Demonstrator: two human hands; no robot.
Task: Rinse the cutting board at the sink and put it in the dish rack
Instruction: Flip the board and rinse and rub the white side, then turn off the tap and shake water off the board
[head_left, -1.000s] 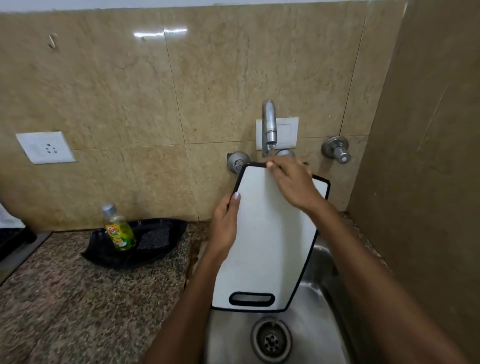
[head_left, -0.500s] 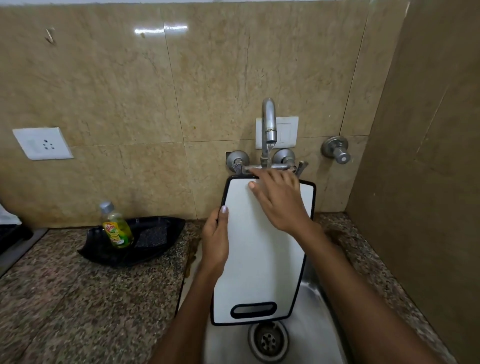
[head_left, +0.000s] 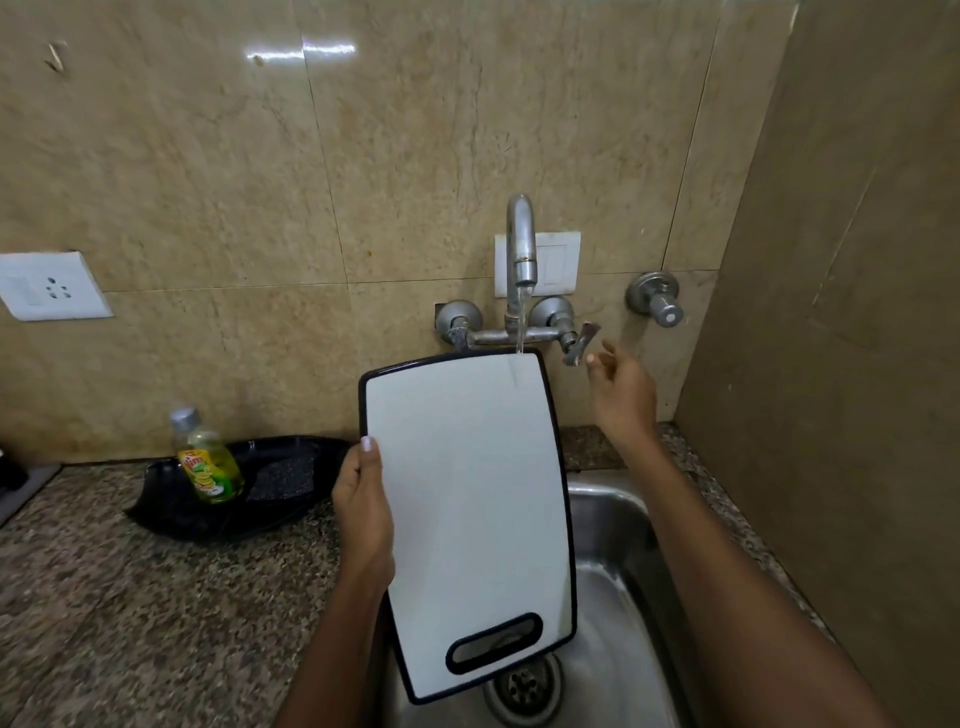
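Wall socket: a white plastic socket plate (head_left: 52, 287) sits on the beige tiled wall at far left; I can read no writing on it.
Bench: speckled brown granite bench (head_left: 130, 597) runs along the left, up to the sink.
Bottle: a small clear bottle of yellow-green liquid with a grey cap (head_left: 208, 457) stands on a black plastic tray (head_left: 218, 514). Its label is yellow with a red patch and a lemon picture; the letters are too blurred for me to read a brand.
Left hand: my left hand (head_left: 363, 512) grips the board's left edge, fingers (head_left: 370, 457) clamped on it, the one I can see lying across the white face.
Cutting board: the white rectangular plastic cutting board with a black rim (head_left: 467, 519) is held tilted over the sink, handle slot lowest, near the drain. No writing on it.
What changed: half a second ago my right hand lay flat on the board's upper face; now it is off, and water falls from the chrome tap spout (head_left: 521, 244) onto the board's top right corner.
Right hand: my right hand (head_left: 621, 395) is beside the tap lever (head_left: 581, 343), fingers apart, holding nothing; I cannot tell whether it touches.
Sink: stainless steel sink basin (head_left: 618, 571), under the board.
Meaning: I judge rinsing is underway; no dish rack is in sight.
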